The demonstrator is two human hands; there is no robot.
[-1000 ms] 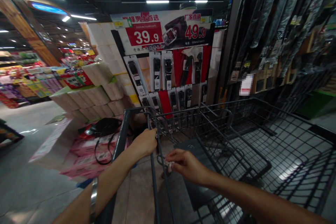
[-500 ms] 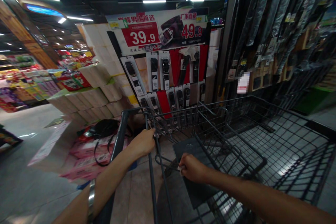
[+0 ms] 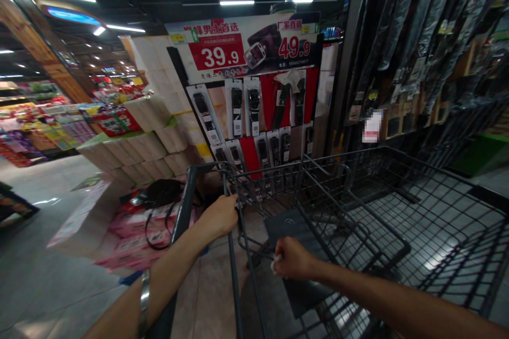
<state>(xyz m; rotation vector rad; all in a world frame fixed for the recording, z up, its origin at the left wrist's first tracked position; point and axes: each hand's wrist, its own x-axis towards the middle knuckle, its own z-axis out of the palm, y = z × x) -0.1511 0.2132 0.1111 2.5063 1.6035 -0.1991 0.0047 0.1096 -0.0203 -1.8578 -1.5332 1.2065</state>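
A dark wire shopping cart [image 3: 401, 212] stretches from the lower middle to the right, with a black folding seat panel [image 3: 294, 222] near its handle end. My left hand [image 3: 222, 214], below a silver bracelet on the forearm, is closed around a thin metal bar of the cart. Over the seat panel, my right hand [image 3: 292, 258] is curled with something small and whitish at its fingertips, too small to make out. The cart's thick handle [image 3: 185, 212] runs beneath my left forearm.
Packaged belts [image 3: 236, 108] hang on a rack under a price sign [image 3: 218, 55]. Stacked paper packs [image 3: 139, 143] and pink boxes [image 3: 131, 243] with a black bag [image 3: 159, 193] stand at the left. More long belts [image 3: 393, 21] hang at the right.
The whole view has shifted slightly, so the cart, rack and hands appear a little further right. My right hand sits slightly lower over the panel. My left hand keeps its hold.
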